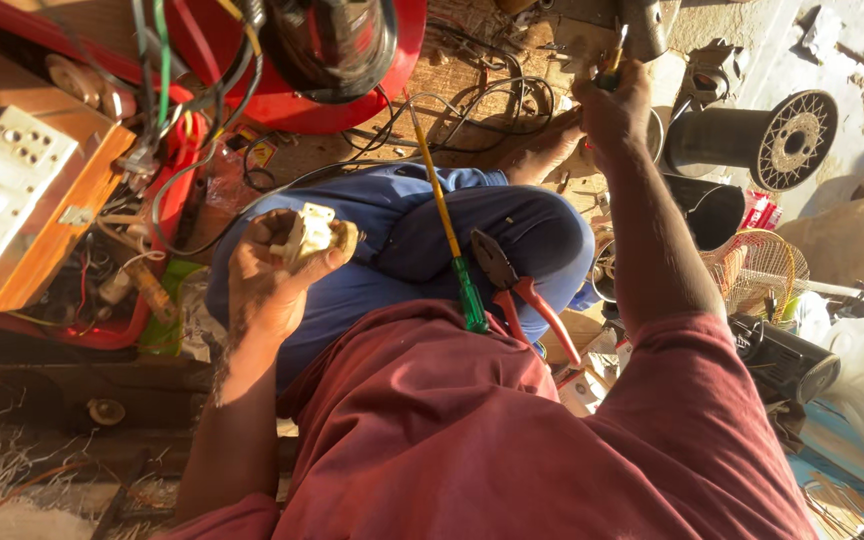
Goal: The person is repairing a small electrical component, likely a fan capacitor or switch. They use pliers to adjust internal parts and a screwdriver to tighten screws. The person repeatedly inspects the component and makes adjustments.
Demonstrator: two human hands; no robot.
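Nearest the camera, low in the frame, a dark red shirt (492, 440) fills the foreground, and both arms rise from it toward the top of the picture. On the lap, across blue trousers (392, 250), lie a long screwdriver (449, 240) with a yellow shaft and green handle, and red-handled pliers (522, 290) just right of it; the screwdriver's long axis runs from lower right to upper left, handle end closest to the body.

At centre left, the left hand (277, 275) is closed around a small cream-coloured plug (310, 232), which sits in the curl of the fingers with its top poking out above them. The screwdriver handle lies to the right of that hand and slightly lower, nearer to it than to the other hand.

Farther off, at upper centre right, the right hand (612, 105) is stretched out and clamped on a small yellow-and-green tool (612, 62), which points up out of the fist.

Beyond, a wooden switchboard (22, 195) with white sockets sits at left, tangled wires (472, 110) run across the top, and a black spool (752, 140) lies at upper right.
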